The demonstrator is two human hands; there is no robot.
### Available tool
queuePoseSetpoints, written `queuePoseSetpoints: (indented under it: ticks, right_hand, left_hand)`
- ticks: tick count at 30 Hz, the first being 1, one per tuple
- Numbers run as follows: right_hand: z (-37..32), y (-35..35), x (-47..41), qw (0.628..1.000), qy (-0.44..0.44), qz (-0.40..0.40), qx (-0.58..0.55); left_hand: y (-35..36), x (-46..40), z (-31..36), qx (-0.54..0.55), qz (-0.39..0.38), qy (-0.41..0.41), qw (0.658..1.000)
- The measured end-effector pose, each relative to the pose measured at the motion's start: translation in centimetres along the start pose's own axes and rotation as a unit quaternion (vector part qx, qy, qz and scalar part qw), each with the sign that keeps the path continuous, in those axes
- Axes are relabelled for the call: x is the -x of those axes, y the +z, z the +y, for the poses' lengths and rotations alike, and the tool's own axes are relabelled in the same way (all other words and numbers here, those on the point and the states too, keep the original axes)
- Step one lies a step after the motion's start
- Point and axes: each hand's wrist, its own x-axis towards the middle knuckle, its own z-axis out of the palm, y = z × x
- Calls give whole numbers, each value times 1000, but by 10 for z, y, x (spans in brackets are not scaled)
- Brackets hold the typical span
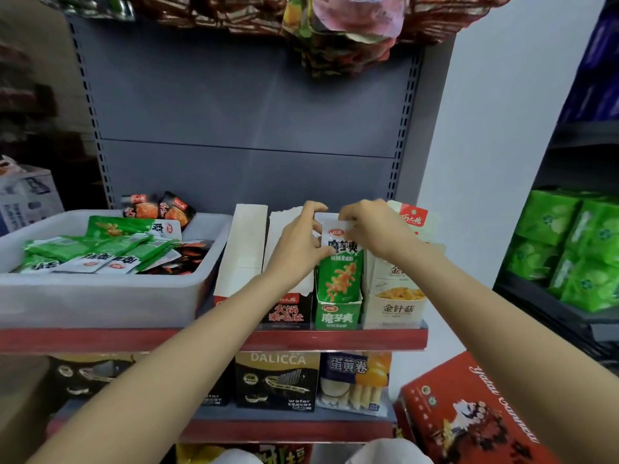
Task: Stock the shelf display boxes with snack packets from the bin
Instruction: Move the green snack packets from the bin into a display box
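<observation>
A green snack packet (340,272) stands upright at the front of the green display box (337,317) on the shelf. My left hand (298,241) pinches its upper left edge and my right hand (371,229) pinches its top right corner. A black display box (287,313) stands just left of the green one and a beige box (397,308) just right. The white bin (100,296) at the left holds several green packets (100,252) and some dark orange ones (157,209).
An open white box (239,256) stands between the bin and the black box. The red shelf edge (301,339) runs below. Wafer and egg-roll boxes (278,380) fill the lower shelf. A red carton (469,416) lies at lower right; green bags (576,249) sit far right.
</observation>
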Motion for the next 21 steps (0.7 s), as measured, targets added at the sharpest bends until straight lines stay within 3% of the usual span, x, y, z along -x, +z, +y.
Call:
queuePoseSetpoints:
  ticks: [4, 9, 15, 21]
  right_hand:
    - [3, 6, 3, 998, 10, -54, -12]
    - [1, 14, 3, 998, 11, -57, -6]
    - [-30, 19, -3, 994, -27, 61, -82]
    - [-111, 51, -34, 977, -77, 44, -196]
  left_hand:
    - [-2, 7, -3, -76, 24, 67, 995]
    - [-7, 9, -1, -201, -5, 72, 977]
    - [-51, 21, -11, -183, 40, 69, 980]
    - [-133, 41, -68, -191, 99, -8, 977]
